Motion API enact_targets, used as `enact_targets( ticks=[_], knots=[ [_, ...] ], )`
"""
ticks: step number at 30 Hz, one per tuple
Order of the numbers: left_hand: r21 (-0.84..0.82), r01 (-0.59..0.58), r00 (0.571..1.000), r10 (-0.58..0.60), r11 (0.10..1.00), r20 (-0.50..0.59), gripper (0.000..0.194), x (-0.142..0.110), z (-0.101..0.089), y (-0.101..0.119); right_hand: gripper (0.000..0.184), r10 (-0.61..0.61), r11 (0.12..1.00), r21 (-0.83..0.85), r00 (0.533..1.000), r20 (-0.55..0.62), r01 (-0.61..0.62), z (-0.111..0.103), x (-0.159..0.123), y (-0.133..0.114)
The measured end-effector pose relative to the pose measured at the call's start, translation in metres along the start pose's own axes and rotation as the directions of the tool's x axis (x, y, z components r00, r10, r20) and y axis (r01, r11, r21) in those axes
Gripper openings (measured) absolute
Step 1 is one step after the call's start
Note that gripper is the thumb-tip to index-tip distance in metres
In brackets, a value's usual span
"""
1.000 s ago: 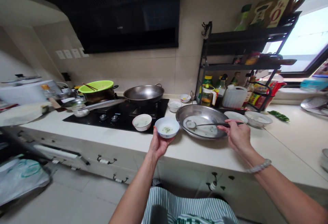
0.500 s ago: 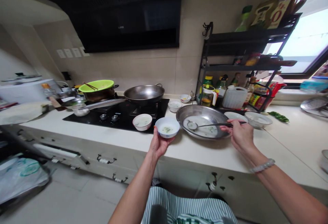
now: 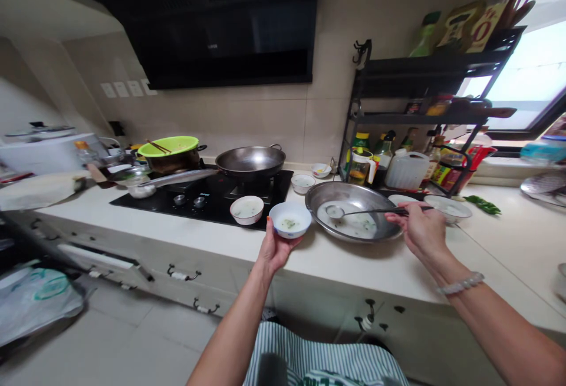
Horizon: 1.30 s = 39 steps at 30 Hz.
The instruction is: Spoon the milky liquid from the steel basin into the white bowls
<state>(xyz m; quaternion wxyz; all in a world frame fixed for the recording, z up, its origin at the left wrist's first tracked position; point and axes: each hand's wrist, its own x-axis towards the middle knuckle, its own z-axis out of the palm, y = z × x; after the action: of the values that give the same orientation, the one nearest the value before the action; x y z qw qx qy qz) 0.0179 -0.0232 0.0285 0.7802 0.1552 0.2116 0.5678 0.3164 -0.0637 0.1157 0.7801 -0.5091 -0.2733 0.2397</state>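
My left hand (image 3: pixel 275 249) is closed around the lower side of a white bowl (image 3: pixel 290 220), which holds a pale liquid with green bits. My right hand (image 3: pixel 422 230) grips the dark handle of a ladle (image 3: pixel 336 212). The ladle's head rests inside a wide steel basin (image 3: pixel 313 203), at the surface of a milky soup (image 3: pixel 360 221) with green flecks. The bowl stands close to the basin's left side. Left of it, at the stove's edge, is another filled bowl (image 3: pixel 246 210) with a reddish rim.
A wok (image 3: pixel 250 162) and a pot topped by a lime-green colander (image 3: pixel 177 145) stand on the black stove (image 3: pixel 207 194). Small bowls (image 3: pixel 303 183) sit behind the basin, and a glass bowl (image 3: pixel 453 209) lies right of it. A black rack (image 3: pixel 411 118) holds bottles.
My right hand has shifted slightly right, and the ladle's head has moved a little to the right inside the basin. My left hand still holds the bowl in nearly the same place.
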Motion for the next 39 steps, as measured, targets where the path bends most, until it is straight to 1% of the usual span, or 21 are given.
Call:
enact_targets(
  ticks=[5,8,10,13,16,18,20,21,23,24,25,27,29,30,32,34,36,37,39],
  knots=[
    [0.000,0.004,1.000,-0.004,1.000,0.002,0.059,0.000,0.000,0.000,0.012,-0.014,0.999,0.035,0.999,0.032,0.013,0.018,-0.010,-0.026],
    [-0.011,0.003,1.000,-0.002,1.000,0.009,0.059,0.000,0.000,0.000,0.013,-0.031,0.997,0.077,0.996,0.089,0.024,0.031,-0.018,-0.038],
    [-0.015,0.001,1.000,-0.001,1.000,0.009,0.059,0.000,0.000,0.000,0.013,-0.033,0.995,0.096,0.990,0.139,0.019,0.040,-0.024,-0.041],
    [-0.014,-0.004,1.000,0.004,1.000,0.000,0.058,0.000,0.000,0.000,0.011,-0.049,0.995,0.099,0.979,0.198,0.029,0.052,-0.035,-0.038],
    [-0.016,-0.013,1.000,0.013,1.000,0.006,0.059,0.001,-0.001,-0.001,0.009,-0.077,0.995,0.079,0.962,0.261,0.058,0.057,-0.049,-0.029],
    [-0.019,-0.008,1.000,0.009,1.000,0.020,0.061,0.002,-0.002,-0.001,0.011,-0.109,0.994,0.027,0.937,0.332,0.106,0.055,-0.060,-0.021],
    [-0.022,0.000,1.000,0.000,1.000,0.029,0.062,0.002,-0.003,-0.001,0.015,-0.179,0.977,-0.029,0.888,0.423,0.210,0.051,-0.072,-0.015],
    [-0.023,0.003,1.000,-0.003,1.000,0.030,0.062,0.002,-0.004,-0.001,0.016,-0.232,0.958,-0.042,0.852,0.470,0.284,0.047,-0.077,-0.013],
    [-0.023,0.004,1.000,-0.003,1.000,0.027,0.061,0.002,-0.004,-0.001,0.013,-0.360,0.891,-0.032,0.751,0.554,0.452,0.040,-0.086,-0.011],
    [-0.020,0.003,1.000,-0.002,1.000,0.027,0.061,0.002,-0.004,-0.001,0.012,-0.429,0.845,-0.006,0.685,0.589,0.534,0.037,-0.089,-0.010],
    [-0.017,0.002,1.000,-0.001,1.000,0.028,0.060,0.002,-0.004,-0.001,0.012,-0.494,0.792,0.032,0.609,0.620,0.609,0.033,-0.092,-0.010],
    [-0.012,-0.004,1.000,0.004,1.000,0.029,0.059,0.002,-0.004,-0.001,0.018,-0.600,0.675,0.128,0.439,0.669,0.726,0.026,-0.094,-0.010],
    [-0.013,-0.008,1.000,0.008,1.000,0.025,0.058,0.002,-0.004,-0.001,0.025,-0.648,0.568,0.209,0.277,0.709,0.796,0.020,-0.094,-0.010],
    [-0.014,-0.010,1.000,0.011,1.000,0.023,0.058,0.002,-0.004,-0.001,0.028,-0.655,0.522,0.233,0.211,0.726,0.821,0.017,-0.093,-0.009],
    [-0.013,-0.012,1.000,0.013,1.000,0.021,0.059,0.002,-0.004,-0.001,0.035,-0.660,0.433,0.268,0.100,0.745,0.861,0.013,-0.092,-0.008],
    [-0.010,-0.013,1.000,0.013,1.000,0.023,0.060,0.002,-0.004,-0.001,0.041,-0.666,0.342,0.301,0.004,0.746,0.890,0.010,-0.092,-0.006],
    [-0.007,-0.012,1.000,0.012,1.000,0.025,0.060,0.002,-0.004,-0.001,0.045,-0.655,0.271,0.319,-0.069,0.752,0.908,0.008,-0.092,-0.005],
    [-0.005,-0.010,1.000,0.011,1.000,0.024,0.060,0.002,-0.004,-0.001,0.047,-0.649,0.247,0.326,-0.094,0.755,0.913,0.007,-0.092,-0.005],
    [-0.003,-0.011,1.000,0.011,1.000,0.021,0.059,0.002,-0.003,-0.001,0.050,-0.638,0.222,0.331,-0.120,0.761,0.917,0.005,-0.092,-0.004]
  ],
)
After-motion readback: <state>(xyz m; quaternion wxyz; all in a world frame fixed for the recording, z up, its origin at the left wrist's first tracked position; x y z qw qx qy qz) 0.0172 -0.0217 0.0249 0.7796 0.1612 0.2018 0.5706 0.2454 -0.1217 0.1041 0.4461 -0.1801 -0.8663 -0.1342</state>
